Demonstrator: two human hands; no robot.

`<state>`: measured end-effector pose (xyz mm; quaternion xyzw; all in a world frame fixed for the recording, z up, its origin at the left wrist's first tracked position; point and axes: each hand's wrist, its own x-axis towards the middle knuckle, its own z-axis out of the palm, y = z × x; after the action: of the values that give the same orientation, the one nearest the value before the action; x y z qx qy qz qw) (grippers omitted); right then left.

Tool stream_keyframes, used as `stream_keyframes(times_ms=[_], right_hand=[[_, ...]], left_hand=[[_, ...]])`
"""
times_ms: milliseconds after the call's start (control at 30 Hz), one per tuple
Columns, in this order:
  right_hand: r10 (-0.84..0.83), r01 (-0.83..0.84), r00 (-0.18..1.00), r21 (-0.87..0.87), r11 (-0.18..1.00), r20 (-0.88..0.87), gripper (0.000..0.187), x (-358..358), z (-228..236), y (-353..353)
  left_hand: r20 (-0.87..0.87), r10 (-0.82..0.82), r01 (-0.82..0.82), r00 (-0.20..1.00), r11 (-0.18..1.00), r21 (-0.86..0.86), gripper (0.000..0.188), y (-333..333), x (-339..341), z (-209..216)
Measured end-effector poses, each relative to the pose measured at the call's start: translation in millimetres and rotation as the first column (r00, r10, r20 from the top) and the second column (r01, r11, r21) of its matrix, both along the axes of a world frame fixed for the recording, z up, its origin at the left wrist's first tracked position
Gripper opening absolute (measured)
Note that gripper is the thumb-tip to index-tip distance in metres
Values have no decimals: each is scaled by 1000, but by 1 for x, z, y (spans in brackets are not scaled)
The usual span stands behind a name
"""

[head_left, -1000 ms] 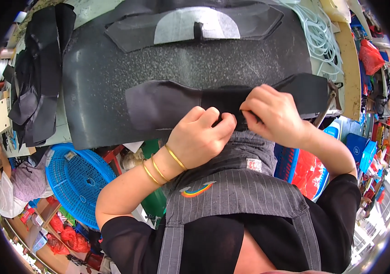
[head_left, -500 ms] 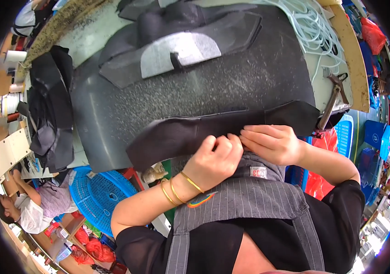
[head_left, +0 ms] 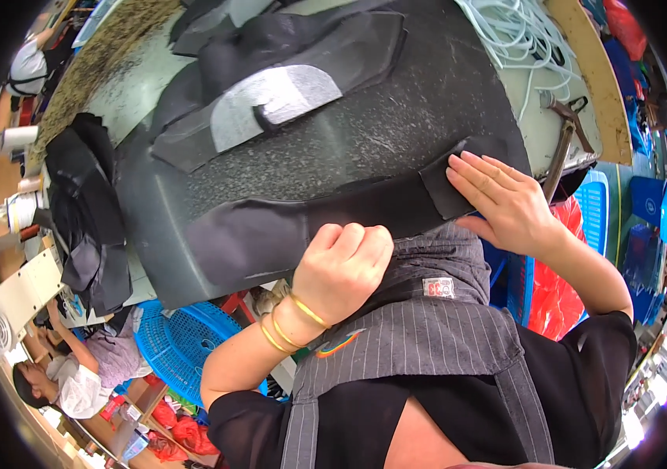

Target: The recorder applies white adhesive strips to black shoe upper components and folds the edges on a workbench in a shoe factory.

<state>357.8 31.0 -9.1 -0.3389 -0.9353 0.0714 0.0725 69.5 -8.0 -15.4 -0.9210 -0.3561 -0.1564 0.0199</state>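
Observation:
A long black piece of material, leather or fabric, lies along the near edge of a dark rubber-like mat. My left hand is closed at the near edge of this piece, fingers curled over it; the fingertips are hidden. With fingers stretched out, my right hand rests flat on the right end of the piece, where a flap overlaps it. Farther back on the mat, a stack of black cut pieces bears a pale grey half-round patch with a small notch.
A hammer and a tangle of pale cord lie to the right. Black pieces are heaped at the left. Blue baskets stand below left, near a seated person. A red bag hangs at right.
My right hand has moved right and now lies flat on the piece's right end. My left hand has shifted slightly left. The piece now lies flatter on the mat.

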Motion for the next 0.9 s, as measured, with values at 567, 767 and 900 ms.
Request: stream_keyframes(times_ms=[567, 767, 900], right_hand=[[306, -232, 896, 247, 941, -323, 35, -113, -19, -14], [286, -89, 844, 409, 908, -453, 33, -117, 18, 3], [126, 96, 834, 366, 926, -537, 41, -109, 32, 36]], left_hand=[[521, 158, 8, 839, 953, -302, 38, -27, -64, -38], [540, 178, -224, 823, 974, 20, 38, -24, -67, -1], [479, 563, -730, 674, 609, 312, 27, -11, -156, 10]])
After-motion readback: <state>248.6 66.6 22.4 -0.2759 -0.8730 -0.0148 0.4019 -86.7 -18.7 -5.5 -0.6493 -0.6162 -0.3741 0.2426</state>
